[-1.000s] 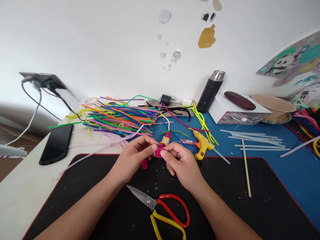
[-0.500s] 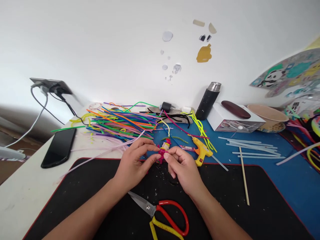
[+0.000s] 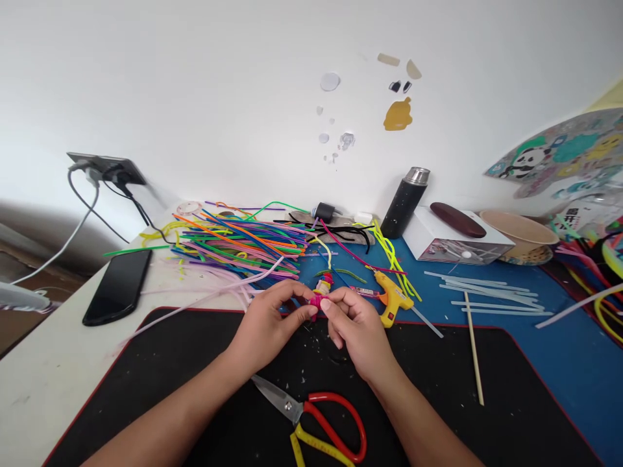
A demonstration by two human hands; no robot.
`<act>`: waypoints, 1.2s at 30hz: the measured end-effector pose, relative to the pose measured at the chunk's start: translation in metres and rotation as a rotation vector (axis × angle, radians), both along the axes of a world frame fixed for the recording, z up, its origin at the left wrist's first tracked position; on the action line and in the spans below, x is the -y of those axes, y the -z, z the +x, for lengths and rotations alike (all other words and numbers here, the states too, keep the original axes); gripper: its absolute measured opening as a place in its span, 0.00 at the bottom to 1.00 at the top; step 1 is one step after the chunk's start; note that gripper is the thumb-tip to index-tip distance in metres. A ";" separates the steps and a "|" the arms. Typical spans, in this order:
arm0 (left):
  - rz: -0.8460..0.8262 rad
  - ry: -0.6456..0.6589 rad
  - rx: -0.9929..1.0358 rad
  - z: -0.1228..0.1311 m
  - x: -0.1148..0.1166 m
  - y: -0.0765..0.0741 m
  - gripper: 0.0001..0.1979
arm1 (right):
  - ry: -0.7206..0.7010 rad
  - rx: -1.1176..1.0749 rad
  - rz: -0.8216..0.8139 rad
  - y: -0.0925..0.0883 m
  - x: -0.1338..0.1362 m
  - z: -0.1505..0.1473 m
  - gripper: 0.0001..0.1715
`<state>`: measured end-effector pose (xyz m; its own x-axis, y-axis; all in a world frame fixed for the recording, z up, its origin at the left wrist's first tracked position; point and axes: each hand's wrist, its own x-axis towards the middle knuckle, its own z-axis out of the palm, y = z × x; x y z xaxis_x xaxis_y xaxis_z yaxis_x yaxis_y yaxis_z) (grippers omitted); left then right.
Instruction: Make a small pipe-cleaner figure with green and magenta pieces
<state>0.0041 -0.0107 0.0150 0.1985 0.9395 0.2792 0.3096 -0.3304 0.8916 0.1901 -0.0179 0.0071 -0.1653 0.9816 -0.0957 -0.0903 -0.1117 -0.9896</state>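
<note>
Both hands meet above the far edge of the black mat [image 3: 195, 363]. Between them is a small magenta piece [image 3: 317, 301], apparently of bent pipe cleaner. My left hand [image 3: 272, 318] pinches its left side with thumb and forefinger. On its right side, my right hand [image 3: 357, 324] grips it the same way. Just beyond the fingertips is a small red, white and yellow figure [image 3: 324, 283]; whether it is joined to the magenta piece I cannot tell. Scissors [image 3: 292, 410] with red and yellow handles lie on the mat below the hands.
A pile of coloured pipe cleaners [image 3: 243, 243] lies at the back left, beside a phone [image 3: 117, 288]. Right of the hands are a yellow glue gun [image 3: 390, 298], glue sticks [image 3: 491, 292], a wooden stick [image 3: 474, 350], a black flask [image 3: 405, 202] and a white box [image 3: 455, 240].
The fingers of my left hand have closed in on the magenta piece, nearer the right fingertips. The whole view has shifted slightly.
</note>
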 end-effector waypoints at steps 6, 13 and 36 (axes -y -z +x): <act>-0.234 0.005 0.164 0.002 0.001 -0.005 0.08 | -0.009 0.009 0.003 -0.001 0.001 -0.001 0.23; -0.441 0.089 0.403 0.003 -0.002 -0.004 0.14 | -0.012 0.030 0.035 -0.001 0.002 -0.002 0.22; -0.226 0.234 0.251 -0.003 0.003 -0.009 0.13 | -0.033 -0.061 0.007 -0.003 0.002 0.000 0.22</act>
<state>0.0006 -0.0137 0.0244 0.3664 0.9201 0.1381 0.0127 -0.1534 0.9881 0.1901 -0.0199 0.0103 -0.2027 0.9762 -0.0774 -0.1468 -0.1084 -0.9832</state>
